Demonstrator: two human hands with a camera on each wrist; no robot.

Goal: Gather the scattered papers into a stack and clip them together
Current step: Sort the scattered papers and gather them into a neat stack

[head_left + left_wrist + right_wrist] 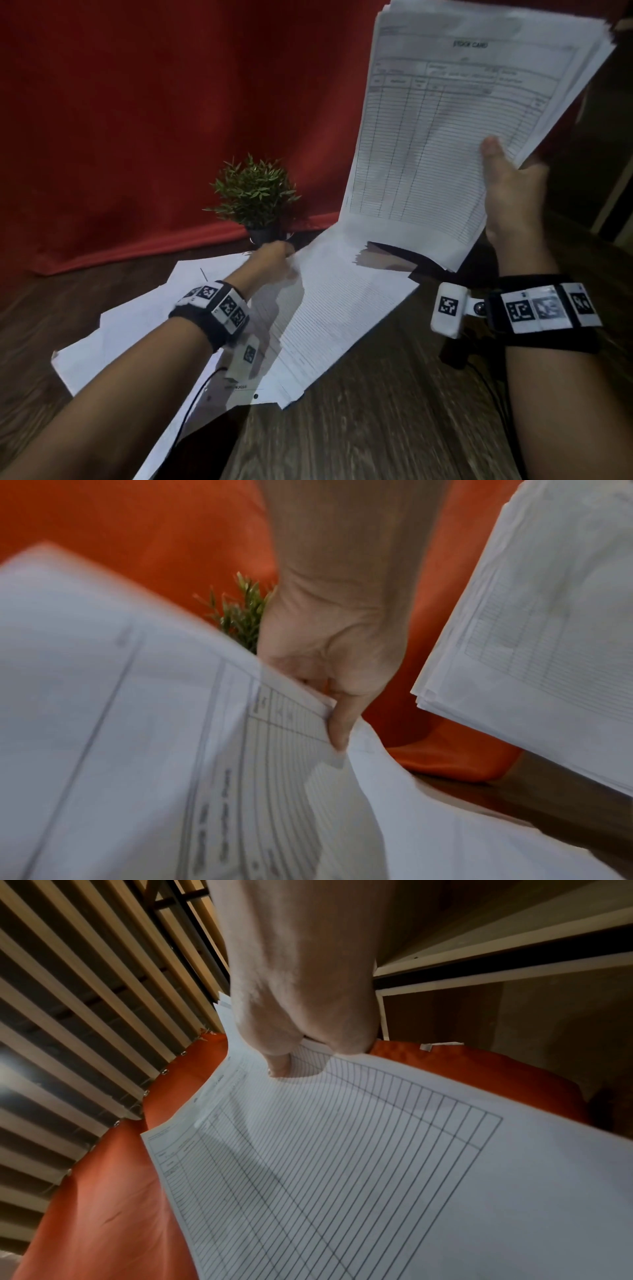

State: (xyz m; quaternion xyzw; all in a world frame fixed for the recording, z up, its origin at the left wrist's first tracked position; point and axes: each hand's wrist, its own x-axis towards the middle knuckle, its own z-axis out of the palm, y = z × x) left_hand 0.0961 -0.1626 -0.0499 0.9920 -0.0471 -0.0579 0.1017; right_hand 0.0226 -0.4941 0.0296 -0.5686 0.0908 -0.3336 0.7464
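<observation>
Left hand (274, 255) reaching forward, grip pinched shut; right hand (513, 192) raised, thumb clamped over fingers.

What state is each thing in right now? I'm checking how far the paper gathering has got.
Stack of white printed stock-card sheets: held up off the table, edges uneven.
Right hand: grips the stack's lower edge, thumb on front.
Loose white lined sheet: far edge lifted, rest over the table.
Left hand: pinches that sheet's far edge.
Other white papers: scattered flat on the dark wooden table.
Small green potted plant: upright.
</observation>
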